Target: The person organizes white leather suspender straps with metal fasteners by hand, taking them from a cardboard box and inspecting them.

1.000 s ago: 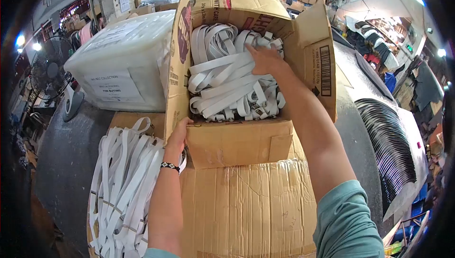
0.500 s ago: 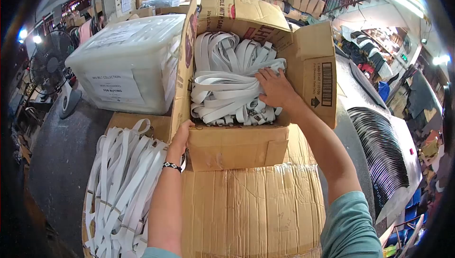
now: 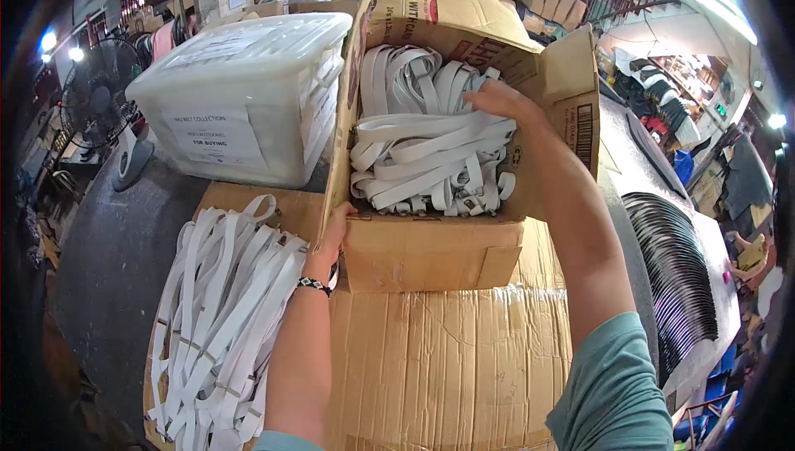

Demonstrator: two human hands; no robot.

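A cardboard box [image 3: 431, 254] with raised flaps holds coiled bundles of white belts [image 3: 439, 149] with metal buckles. My left hand [image 3: 334, 231] grips the front left corner of the box, thumb on the near side, its other fingers mostly hidden behind the wall. Inside the box, toward the back right, my right hand [image 3: 497, 101] has its fingers curled down onto the belts, fingertips partly hidden. More white straps with buckles [image 3: 219, 318] lie in a loose pile left of my left forearm.
A lidded plastic bin [image 3: 240, 103] with paper labels stands left of the box. Flat cardboard [image 3: 447, 360] covers the table in front. Beyond my right arm lies a row of dark curved strips [image 3: 675, 277]. A fan [image 3: 99, 91] stands far left.
My right hand has moved back and up across the belts, its fingers going from spread to curled. Belts in the box have shifted. My left hand stays on the box corner as the view moves slightly.
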